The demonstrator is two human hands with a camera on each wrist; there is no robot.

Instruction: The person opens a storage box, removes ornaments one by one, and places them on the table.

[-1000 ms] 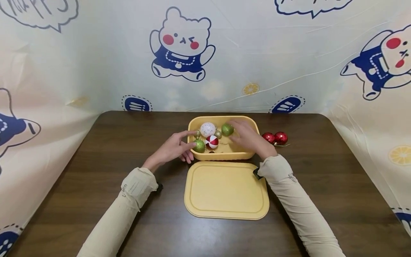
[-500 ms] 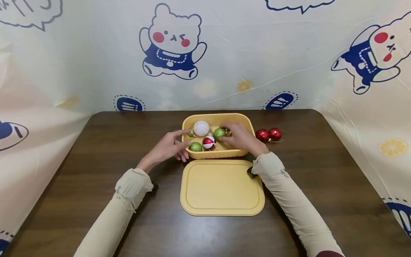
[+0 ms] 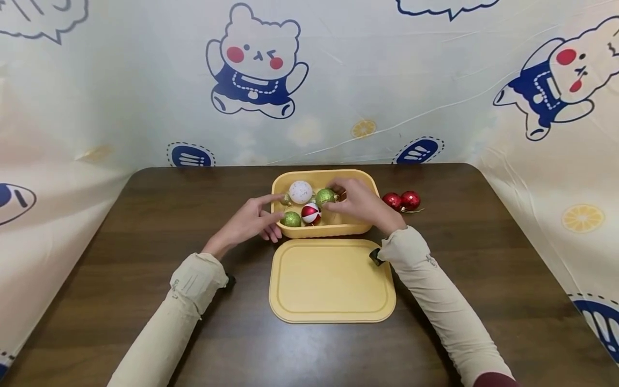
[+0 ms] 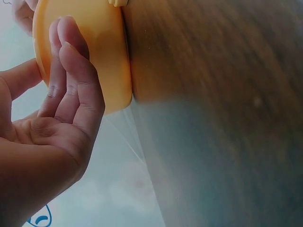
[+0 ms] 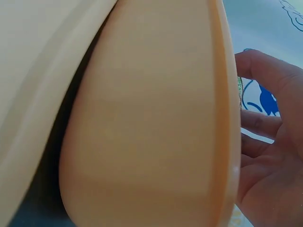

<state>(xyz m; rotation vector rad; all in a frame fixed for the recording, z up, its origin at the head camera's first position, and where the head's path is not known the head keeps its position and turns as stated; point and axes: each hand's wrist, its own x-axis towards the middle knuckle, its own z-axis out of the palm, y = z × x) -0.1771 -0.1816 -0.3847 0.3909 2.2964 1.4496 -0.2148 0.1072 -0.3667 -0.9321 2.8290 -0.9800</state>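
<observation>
A yellow storage box [image 3: 319, 232] on the table contains several Christmas baubles: a white speckled bauble [image 3: 300, 192], a red-and-white bauble [image 3: 311, 214], a green glitter bauble [image 3: 292, 219] near the left end, and small gold ones partly hidden. My right hand [image 3: 360, 201] reaches into the box and pinches a second green bauble [image 3: 325, 197] between thumb and fingers. At the box's left end, my left hand [image 3: 246, 219] touches the rim. Its index finger and thumb extend over the edge, while the other fingers lie along the outside wall [image 4: 111, 61].
The flat yellow lid [image 3: 332, 282] lies in front of the box. Two red baubles [image 3: 401, 201] with a string rest on the table to the right of it. A patterned cloth [image 3: 333, 80] hangs behind the dark wooden table [image 3: 203, 185].
My right hand has closed its thumb and fingers on the green bauble, which has shifted slightly left in the box. My left hand stays at the rim. The head view has turned slightly right.
</observation>
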